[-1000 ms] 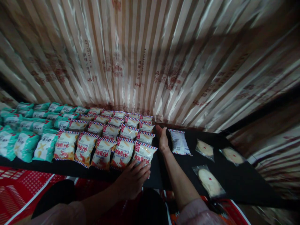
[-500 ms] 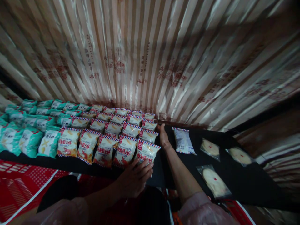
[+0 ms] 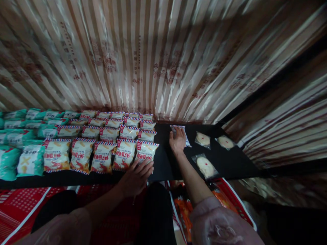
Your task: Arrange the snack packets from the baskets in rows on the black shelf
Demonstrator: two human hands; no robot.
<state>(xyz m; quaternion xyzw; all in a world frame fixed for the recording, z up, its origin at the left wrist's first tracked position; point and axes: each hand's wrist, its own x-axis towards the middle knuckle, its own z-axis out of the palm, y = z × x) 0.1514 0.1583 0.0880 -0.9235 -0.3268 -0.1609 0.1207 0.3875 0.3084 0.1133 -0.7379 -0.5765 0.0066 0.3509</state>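
Note:
My left hand lies with its fingers stretched against the lower front of a cream snack bag with a striped top edge, at the right end of the front row. Further right, a separate snack bag lies by itself, mostly covered by my right hand. That hand is over the bag with its fingers apart; whether the fingertips press on it is hard to see. Several rows of cream bags stand on the black tabletop, and teal bags continue these rows to the left.
Flat round items in clear wrappers lie right of my right hand. Red crates stand below the front edge, one holding orange packets. A striped curtain hangs behind the table.
My right hand has moved from beside the rows of bags to over the lone bag on the right. My left hand stays at the front bag. The view has turned to the right.

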